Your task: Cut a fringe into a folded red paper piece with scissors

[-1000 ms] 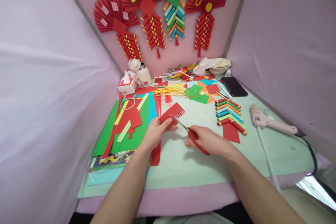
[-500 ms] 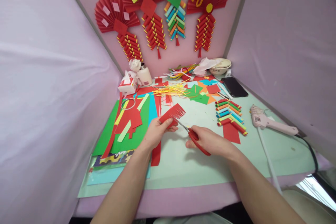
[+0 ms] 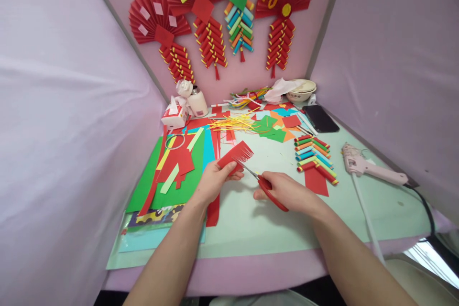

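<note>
My left hand pinches a strip of red paper whose right end is cut into a fine fringe. In my right hand is a pair of scissors with red handles, their blades pointing up and left into the paper's lower edge. Both hands are held above the pale green table near its middle. Below my left hand a long red paper strip lies on the table. To the right of the scissors rests a row of coloured paper rolls with a red paper piece under its lower end.
Green paper sheets with red scraps and a metal ring lie left. Behind are yellow paper strips, a tissue box and bowls. A glue gun with its cable and a black phone lie right.
Hardly anything differs. The scissors and my right hand have shifted very slightly at the fringe; my left hand keeps the paper in the same place.
</note>
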`<state>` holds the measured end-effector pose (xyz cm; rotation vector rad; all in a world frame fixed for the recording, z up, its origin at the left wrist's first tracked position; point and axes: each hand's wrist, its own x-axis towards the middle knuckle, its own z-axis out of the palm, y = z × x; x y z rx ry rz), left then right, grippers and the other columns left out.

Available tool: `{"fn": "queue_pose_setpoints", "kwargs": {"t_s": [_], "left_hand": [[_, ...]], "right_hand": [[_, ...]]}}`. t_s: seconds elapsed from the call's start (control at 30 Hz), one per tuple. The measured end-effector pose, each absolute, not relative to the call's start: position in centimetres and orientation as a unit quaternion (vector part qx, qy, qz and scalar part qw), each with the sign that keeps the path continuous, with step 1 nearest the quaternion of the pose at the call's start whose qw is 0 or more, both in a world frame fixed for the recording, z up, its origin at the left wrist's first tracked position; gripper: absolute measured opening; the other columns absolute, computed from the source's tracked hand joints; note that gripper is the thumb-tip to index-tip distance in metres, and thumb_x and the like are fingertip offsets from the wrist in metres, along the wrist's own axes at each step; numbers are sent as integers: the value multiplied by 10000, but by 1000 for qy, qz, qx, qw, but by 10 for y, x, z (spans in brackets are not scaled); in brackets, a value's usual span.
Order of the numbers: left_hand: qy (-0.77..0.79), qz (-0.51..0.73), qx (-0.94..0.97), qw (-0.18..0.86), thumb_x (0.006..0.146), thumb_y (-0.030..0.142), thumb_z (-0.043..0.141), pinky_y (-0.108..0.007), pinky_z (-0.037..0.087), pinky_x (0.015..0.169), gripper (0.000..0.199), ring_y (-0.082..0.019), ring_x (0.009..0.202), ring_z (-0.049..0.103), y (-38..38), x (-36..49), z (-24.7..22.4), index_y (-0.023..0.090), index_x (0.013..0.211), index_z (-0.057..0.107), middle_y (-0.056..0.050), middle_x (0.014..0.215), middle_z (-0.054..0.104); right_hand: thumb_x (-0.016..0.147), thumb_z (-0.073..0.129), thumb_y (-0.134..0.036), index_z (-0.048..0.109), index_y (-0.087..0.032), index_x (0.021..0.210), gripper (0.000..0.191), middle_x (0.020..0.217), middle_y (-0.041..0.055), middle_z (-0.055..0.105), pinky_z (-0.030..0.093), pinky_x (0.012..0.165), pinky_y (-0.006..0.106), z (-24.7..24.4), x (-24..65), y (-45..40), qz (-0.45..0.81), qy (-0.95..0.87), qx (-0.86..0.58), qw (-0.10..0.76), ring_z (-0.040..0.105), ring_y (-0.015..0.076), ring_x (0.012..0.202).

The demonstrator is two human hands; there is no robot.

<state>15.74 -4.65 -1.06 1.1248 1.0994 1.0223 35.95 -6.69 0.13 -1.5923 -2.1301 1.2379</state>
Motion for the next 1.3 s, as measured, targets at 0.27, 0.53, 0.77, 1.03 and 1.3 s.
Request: {"fn": "queue_pose_setpoints", "kwargs": {"t_s": [0.27, 0.53, 0.77, 1.03, 1.3], "left_hand": [[466, 438, 481, 600, 735, 377, 639, -292, 521, 662, 293, -169, 669, 641, -46, 157, -12, 106, 847, 655, -85, 737, 683], [474, 430, 501, 583, 727, 403, 632, -284, 514, 629, 315, -164, 627, 633, -48, 158, -11, 106, 827, 656, -93, 738, 681], [461, 384, 534, 596, 743, 404, 601, -285, 510, 633, 305, -169, 635, 633, -52, 165, -8, 116, 825, 661, -93, 730, 677], [457, 389, 520, 608, 730, 403, 619, -296, 510, 646, 308, -175, 653, 638, -52, 163, -9, 117, 838, 653, -96, 777, 680], [462, 391, 517, 606, 730, 407, 617, -293, 511, 645, 318, -178, 658, 636, -53, 165, -7, 110, 839, 647, -101, 771, 674]], "right_hand": [[700, 565, -569, 481, -189, 650, 393, 708, 18, 639, 336, 527, 221, -1, 361, -65, 417, -728, -533, 114, 537, 141, 627], [700, 558, -561, 481, -182, 685, 387, 693, 1, 592, 328, 505, 211, 2, 358, -67, 437, -719, -529, 109, 490, 123, 596], [698, 580, -502, 451, -192, 718, 337, 683, -27, 531, 330, 518, 204, 1, 357, -68, 412, -742, -517, 113, 439, 108, 586], [692, 554, -596, 455, -192, 680, 416, 653, -25, 544, 313, 491, 202, -2, 357, -67, 404, -738, -528, 115, 440, 111, 574], [695, 568, -574, 483, -179, 673, 405, 705, 11, 627, 308, 498, 209, -8, 358, -65, 419, -729, -526, 128, 515, 136, 619]]}}
